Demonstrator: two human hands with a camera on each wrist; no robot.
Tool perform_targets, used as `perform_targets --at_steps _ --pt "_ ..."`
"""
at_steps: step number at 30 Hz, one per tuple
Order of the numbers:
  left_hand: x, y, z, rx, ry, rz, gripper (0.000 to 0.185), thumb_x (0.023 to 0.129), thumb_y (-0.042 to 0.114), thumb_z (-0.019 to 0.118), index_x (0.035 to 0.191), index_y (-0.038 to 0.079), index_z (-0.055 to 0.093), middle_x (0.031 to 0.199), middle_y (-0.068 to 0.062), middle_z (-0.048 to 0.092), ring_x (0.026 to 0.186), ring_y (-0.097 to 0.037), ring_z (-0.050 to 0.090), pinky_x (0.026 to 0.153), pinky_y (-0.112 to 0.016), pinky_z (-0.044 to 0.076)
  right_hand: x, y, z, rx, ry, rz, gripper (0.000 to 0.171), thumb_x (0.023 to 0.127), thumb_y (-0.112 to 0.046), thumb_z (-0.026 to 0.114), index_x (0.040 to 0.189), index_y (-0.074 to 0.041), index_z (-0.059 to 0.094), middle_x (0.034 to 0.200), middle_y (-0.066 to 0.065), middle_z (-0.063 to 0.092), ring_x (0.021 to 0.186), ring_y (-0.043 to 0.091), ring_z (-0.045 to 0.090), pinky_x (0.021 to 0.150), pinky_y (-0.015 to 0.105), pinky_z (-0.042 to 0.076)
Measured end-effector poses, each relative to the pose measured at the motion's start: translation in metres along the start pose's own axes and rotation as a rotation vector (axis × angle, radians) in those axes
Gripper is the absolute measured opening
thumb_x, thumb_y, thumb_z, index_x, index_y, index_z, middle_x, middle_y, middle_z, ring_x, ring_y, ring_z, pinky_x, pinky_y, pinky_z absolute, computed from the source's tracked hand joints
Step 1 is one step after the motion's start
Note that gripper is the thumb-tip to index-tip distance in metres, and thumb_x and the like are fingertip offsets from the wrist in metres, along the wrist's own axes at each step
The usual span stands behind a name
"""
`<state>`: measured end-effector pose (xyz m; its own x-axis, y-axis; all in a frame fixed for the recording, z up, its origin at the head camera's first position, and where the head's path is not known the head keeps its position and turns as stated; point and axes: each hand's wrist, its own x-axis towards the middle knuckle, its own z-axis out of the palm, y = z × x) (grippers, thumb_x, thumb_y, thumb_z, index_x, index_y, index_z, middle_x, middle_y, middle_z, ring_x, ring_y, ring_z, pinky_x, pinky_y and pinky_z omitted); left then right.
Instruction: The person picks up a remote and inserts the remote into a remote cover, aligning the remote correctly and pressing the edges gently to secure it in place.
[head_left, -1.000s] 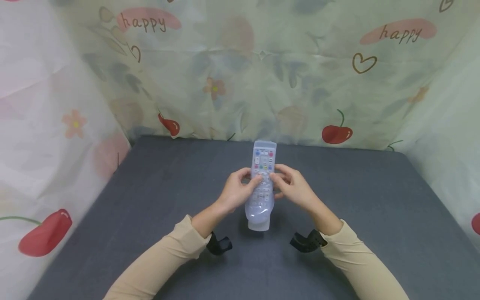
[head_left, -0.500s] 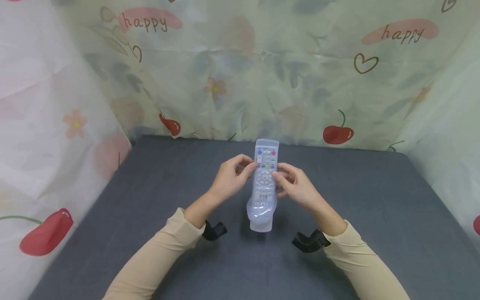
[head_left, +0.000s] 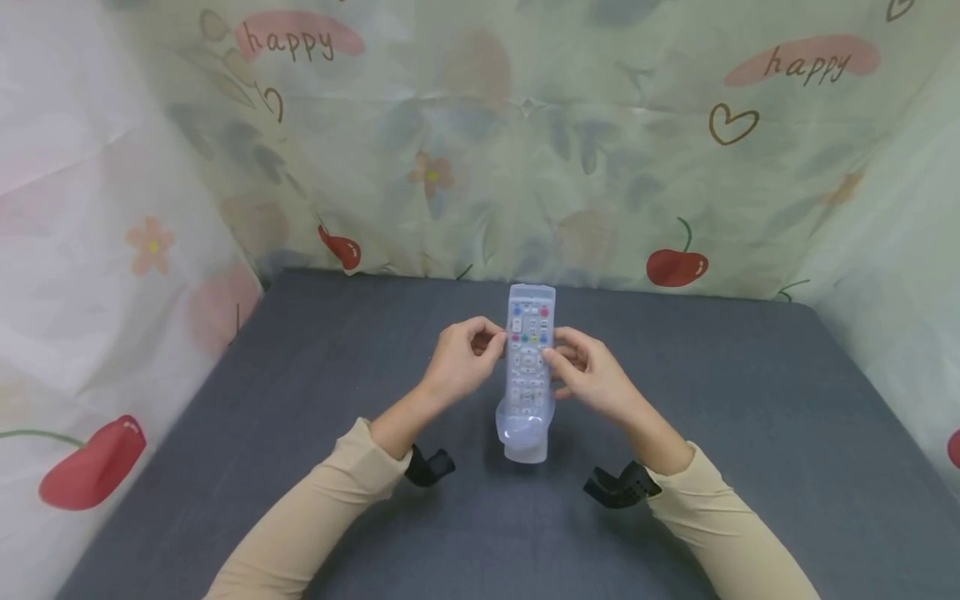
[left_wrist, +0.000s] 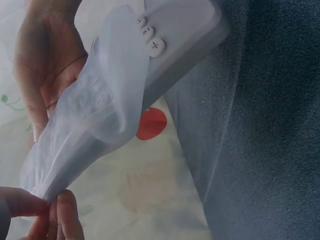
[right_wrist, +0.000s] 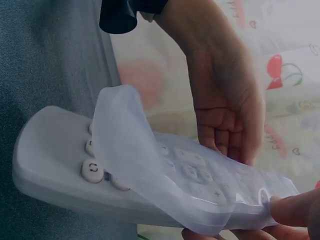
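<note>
A pale remote control [head_left: 527, 455] is held upright above the table, buttons facing me, its lower end bare. A translucent silicone cover [head_left: 528, 358] wraps the rest, its loose lower edge folded up off the buttons, as the right wrist view also shows of the cover [right_wrist: 125, 130]. My left hand [head_left: 461, 358] pinches the cover's left edge in its upper half between thumb and fingers; the left wrist view shows this left hand [left_wrist: 45, 212] close up. On the opposite side my right hand [head_left: 596, 375] grips the covered remote, thumb on the front edge, fingers partly hidden behind.
A dark grey cloth-covered table [head_left: 337, 517] lies beneath. Patterned curtains [head_left: 465, 167] with cherries, flowers and lettering stand behind and at both sides. Black wrist mounts [head_left: 621, 486] hang under both cuffs.
My left hand has drawn its thumb back from the remote's front to the left edge and moved a little farther up. The right hand keeps its grip. The remote has shifted only slightly.
</note>
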<state>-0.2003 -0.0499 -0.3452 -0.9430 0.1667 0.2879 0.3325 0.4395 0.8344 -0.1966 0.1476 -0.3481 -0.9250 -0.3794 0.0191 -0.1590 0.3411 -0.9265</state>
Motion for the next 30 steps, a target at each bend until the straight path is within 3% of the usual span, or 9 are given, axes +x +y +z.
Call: perform_targets --at_steps 6,12,20,30 --pt "0.0 -0.002 -0.001 0.029 0.002 0.005 0.008 0.087 0.007 0.059 0.087 0.002 0.065 0.082 -0.011 0.068 0.072 -0.017 0.063 0.063 -0.023 0.051 -0.002 -0.004 0.002 -0.039 0.004 -0.008 0.038 0.097 -0.016 0.049 0.132 0.0 0.043 0.115 0.029 0.061 0.088 0.027 0.067 0.065 0.037 0.058" --pt "0.001 0.0 -0.005 0.218 -0.069 0.124 0.006 0.086 0.007 0.056 0.081 0.006 0.059 0.075 -0.006 0.06 0.066 -0.013 0.052 0.06 -0.022 0.043 -0.004 -0.004 0.005 -0.08 0.041 -0.017 0.033 0.098 -0.015 0.048 0.128 0.0 0.045 0.112 0.027 0.061 0.086 0.027 0.067 0.061 0.034 0.057" --pt "0.004 0.008 -0.009 0.392 -0.138 0.189 0.01 0.087 0.008 0.055 0.078 0.009 0.054 0.072 -0.002 0.052 0.063 -0.012 0.045 0.057 -0.022 0.036 -0.005 -0.004 0.009 -0.064 0.108 -0.027 0.029 0.097 -0.013 0.047 0.122 0.001 0.048 0.104 0.026 0.063 0.072 0.018 0.065 0.056 0.033 0.055" --pt "0.006 0.013 -0.009 0.439 -0.142 0.222 0.008 0.086 0.007 0.055 0.078 0.008 0.055 0.072 -0.002 0.052 0.064 -0.012 0.045 0.058 -0.022 0.036 -0.007 -0.007 0.012 -0.011 0.159 -0.001 0.029 0.097 -0.013 0.048 0.122 0.001 0.048 0.106 0.027 0.062 0.071 0.013 0.062 0.055 0.025 0.053"
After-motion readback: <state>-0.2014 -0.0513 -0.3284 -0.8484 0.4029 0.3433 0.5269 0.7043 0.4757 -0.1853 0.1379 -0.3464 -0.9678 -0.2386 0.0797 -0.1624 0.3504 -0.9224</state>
